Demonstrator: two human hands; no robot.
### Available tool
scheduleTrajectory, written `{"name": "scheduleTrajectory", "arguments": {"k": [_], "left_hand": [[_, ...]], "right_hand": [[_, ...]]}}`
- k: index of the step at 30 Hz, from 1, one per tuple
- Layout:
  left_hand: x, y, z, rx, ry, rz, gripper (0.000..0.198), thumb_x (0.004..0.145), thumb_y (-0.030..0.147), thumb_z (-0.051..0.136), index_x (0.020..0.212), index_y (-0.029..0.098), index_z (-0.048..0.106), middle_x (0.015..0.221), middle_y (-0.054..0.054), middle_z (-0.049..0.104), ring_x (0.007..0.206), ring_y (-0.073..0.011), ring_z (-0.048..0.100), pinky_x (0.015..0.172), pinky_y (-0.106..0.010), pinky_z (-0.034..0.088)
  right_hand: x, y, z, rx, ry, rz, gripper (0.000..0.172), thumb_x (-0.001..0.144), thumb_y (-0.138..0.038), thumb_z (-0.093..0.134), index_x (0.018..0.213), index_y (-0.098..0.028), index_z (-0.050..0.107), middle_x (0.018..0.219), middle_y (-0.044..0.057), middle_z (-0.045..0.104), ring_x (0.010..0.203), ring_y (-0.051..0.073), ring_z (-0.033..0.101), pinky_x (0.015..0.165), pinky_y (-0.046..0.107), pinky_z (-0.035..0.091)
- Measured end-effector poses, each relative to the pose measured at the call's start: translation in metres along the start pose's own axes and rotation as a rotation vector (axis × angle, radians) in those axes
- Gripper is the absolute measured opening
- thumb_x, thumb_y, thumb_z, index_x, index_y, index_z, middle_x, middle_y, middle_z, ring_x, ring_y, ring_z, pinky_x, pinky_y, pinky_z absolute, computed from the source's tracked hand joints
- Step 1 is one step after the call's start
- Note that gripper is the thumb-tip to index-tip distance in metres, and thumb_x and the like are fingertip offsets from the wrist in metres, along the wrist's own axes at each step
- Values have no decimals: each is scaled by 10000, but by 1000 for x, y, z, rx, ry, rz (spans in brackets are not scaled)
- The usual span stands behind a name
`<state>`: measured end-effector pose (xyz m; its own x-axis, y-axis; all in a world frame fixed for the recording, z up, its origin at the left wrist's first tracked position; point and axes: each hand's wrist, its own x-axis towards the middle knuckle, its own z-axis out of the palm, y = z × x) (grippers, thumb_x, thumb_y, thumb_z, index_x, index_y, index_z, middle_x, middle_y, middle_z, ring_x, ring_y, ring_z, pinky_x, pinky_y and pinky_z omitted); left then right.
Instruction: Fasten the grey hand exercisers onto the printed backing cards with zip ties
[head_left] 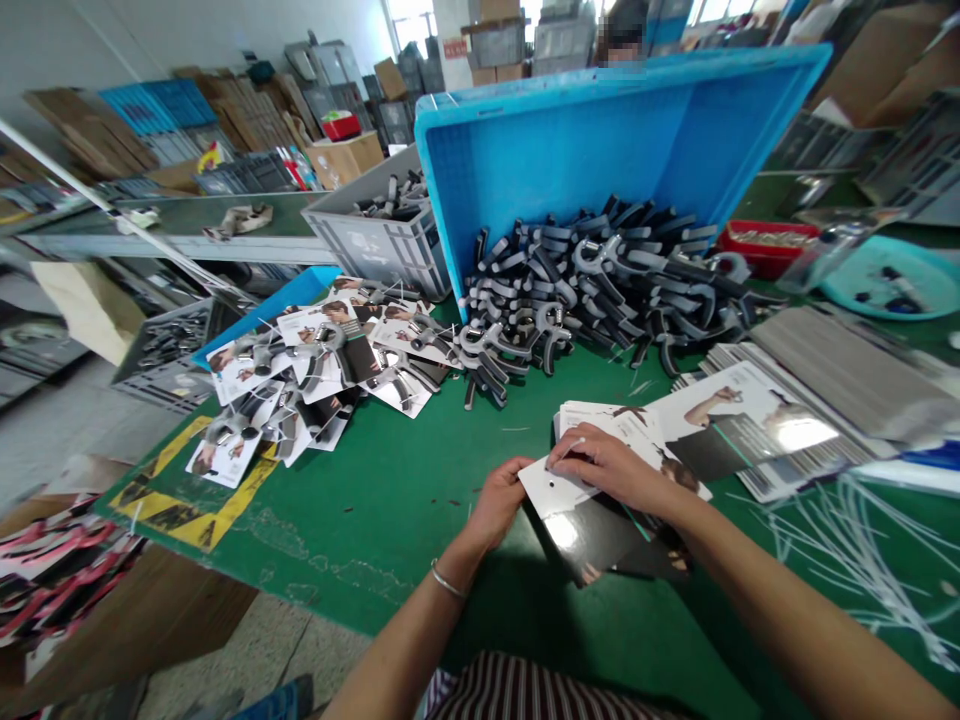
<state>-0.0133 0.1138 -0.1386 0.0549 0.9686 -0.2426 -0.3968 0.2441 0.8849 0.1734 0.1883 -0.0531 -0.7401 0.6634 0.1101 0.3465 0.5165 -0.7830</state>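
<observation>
A printed cardboard card (581,530) with punched holes lies tilted in front of me, white at the top and dark below. My left hand (501,502) pinches its upper left corner, the fingertips partly hidden behind it. Across the card's upper edge lies my right hand (611,468), fingers bent and closed on it. More cards (577,415) show just behind my right hand. At the right is a big stack of such cards (742,420). White cable ties (862,560) lie spread beside my right forearm.
A tipped blue crate (555,150) spills a heap of black-and-grey hand grip exercisers (592,280). Exercisers attached to cards (322,350) lie at the left. Behind are a grey crate (375,235), a red tray (769,245) and a turquoise basin (892,275). Yellow-black tape (165,500) marks the table corner.
</observation>
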Motion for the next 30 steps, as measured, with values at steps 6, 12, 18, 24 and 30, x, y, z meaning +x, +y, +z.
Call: {"name": "scheduleTrajectory", "arguments": {"k": [6, 12, 18, 24, 30], "left_hand": [[-8, 3, 4, 129, 103, 141, 191, 710, 249, 745, 832, 156, 632, 765, 17, 645, 738, -128, 564, 715, -227, 420], [-15, -3, 8, 150, 105, 147, 202, 729, 237, 721, 866, 170, 589, 788, 16, 654, 757, -138, 588, 719, -232, 432], [-17, -13, 10, 200, 115, 189, 175, 774, 197, 671, 943, 184, 628, 856, 4, 675, 835, -159, 607, 773, -254, 450], [-14, -8, 8, 5, 72, 38, 170, 755, 272, 713, 883, 167, 674, 825, -12, 699, 798, -157, 616, 792, -266, 455], [-7, -1, 7, -13, 79, -38, 234, 651, 197, 749, 859, 157, 649, 752, 15, 661, 665, -125, 573, 684, -238, 441]], "right_hand": [[-3, -3, -1, 125, 58, 110, 201, 929, -323, 569, 976, -205, 725, 938, 42, 687, 821, 171, 615, 762, 289, 456], [0, -2, -1, 50, 57, 133, 175, 898, -320, 604, 918, -209, 737, 907, 38, 709, 828, 180, 637, 760, 286, 460], [2, -2, 1, -2, 70, 117, 160, 895, -330, 610, 897, -221, 726, 904, 31, 713, 880, 190, 637, 817, 300, 452], [1, -2, -2, 39, 19, 82, 181, 919, -330, 578, 917, -213, 716, 911, 32, 693, 896, 182, 621, 824, 288, 446], [3, -6, -3, 8, 25, 41, 207, 940, -317, 535, 970, -215, 713, 965, 46, 698, 927, 194, 617, 845, 306, 446]]}}
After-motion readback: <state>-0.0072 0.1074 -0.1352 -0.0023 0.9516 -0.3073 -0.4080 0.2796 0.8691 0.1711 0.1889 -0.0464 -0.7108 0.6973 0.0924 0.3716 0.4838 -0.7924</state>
